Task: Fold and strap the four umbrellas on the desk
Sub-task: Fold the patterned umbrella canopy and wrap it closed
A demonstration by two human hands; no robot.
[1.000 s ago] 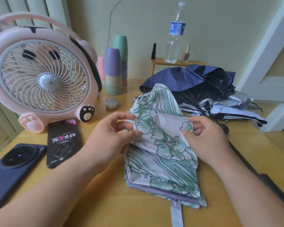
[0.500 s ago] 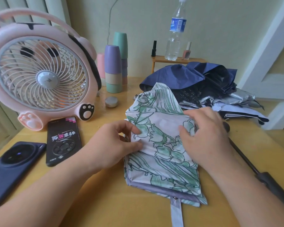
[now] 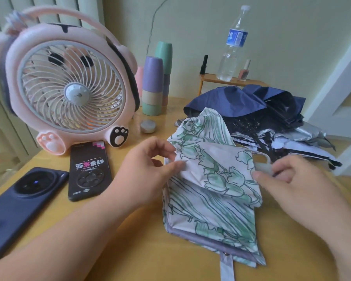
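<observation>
A white umbrella with a green flower print [image 3: 211, 199] lies flattened in the middle of the wooden desk [image 3: 142, 256], its grey strap [image 3: 227, 268] hanging toward the near edge. My left hand [image 3: 148, 171] pinches the left edge of a raised fabric panel. My right hand [image 3: 292, 179] pinches the panel's right edge, slightly blurred. Behind it lies a heap of unfolded umbrellas: a navy one [image 3: 237, 100] on top and a silver-and-black one [image 3: 304, 138] beneath.
A pink bear-shaped fan [image 3: 69, 88] stands at the back left. Two phones [image 3: 88, 169] [image 3: 22, 201] lie in front of it. Stacked pastel cups [image 3: 153, 82], a small round tin [image 3: 148, 126] and a water bottle [image 3: 232, 45] on a small shelf stand at the back.
My right hand has slid from on top of the printed panel to its right edge and now pinches it. The panel is lifted a little between both hands.
</observation>
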